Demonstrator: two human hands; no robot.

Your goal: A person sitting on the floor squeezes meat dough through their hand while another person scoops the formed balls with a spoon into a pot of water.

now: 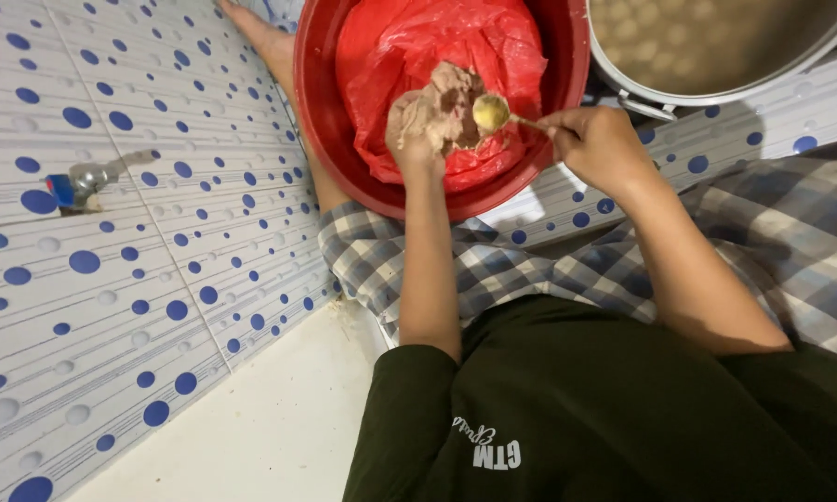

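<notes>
As seen from the head camera, the person sits on the floor with a red basin at upper centre of the frame, lined with a red plastic sheet. Within it lies a mass of pinkish-brown paste, at upper centre. The left hand is closed around a lump of this paste, fingers curled and coated; the right hand, right of centre, pinches the thin handle of a spoon whose bowl, loaded with a rounded portion, rests against the paste.

Judgement on handling: the paste appears soft, wet and sticky, likely to cling to skin and deform under light pressure; it looks best taken by squeezing from a cupped fist and scooped off with the spoon's edge rather than pinched.

At upper right stands a metal pot holding pale round balls in liquid. A tap projects from the blue-dotted tiles at left.
</notes>
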